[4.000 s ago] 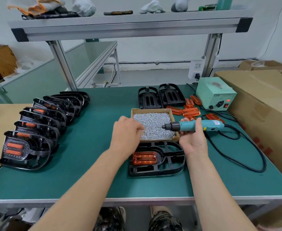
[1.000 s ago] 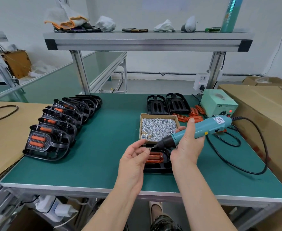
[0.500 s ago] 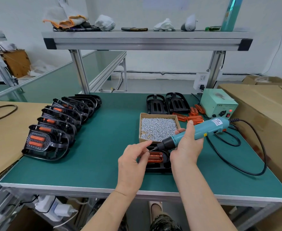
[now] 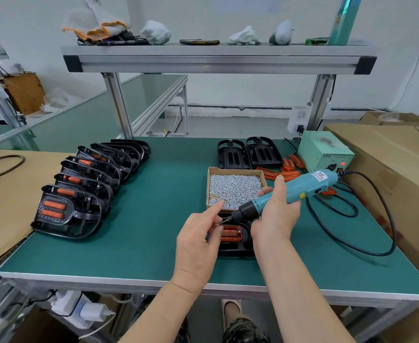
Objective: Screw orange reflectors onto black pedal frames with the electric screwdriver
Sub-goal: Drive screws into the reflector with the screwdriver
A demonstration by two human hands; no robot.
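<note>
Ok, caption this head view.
Right hand holds electric screwdriver; left hand pinches a screw at its tip by the orange reflector.

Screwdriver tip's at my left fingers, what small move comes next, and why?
Probably bring the electric screwdriver down to the orange reflector. The left hand seems to pinch a screw at its tip, the right hand grips it raised, and the reflector sits in the black pedal frame below.

- We find the black pedal frame (image 4: 235, 250) mostly covered by the left hand (image 4: 198, 241) and right hand (image 4: 275, 216); only its near edge and part of the orange reflector (image 4: 231, 233) show.
- We cannot tell what the left fingertips pinch at the electric screwdriver (image 4: 290, 191) bit: too small.
- We note the cardboard box (image 4: 389, 169) runs off the right edge.
</note>
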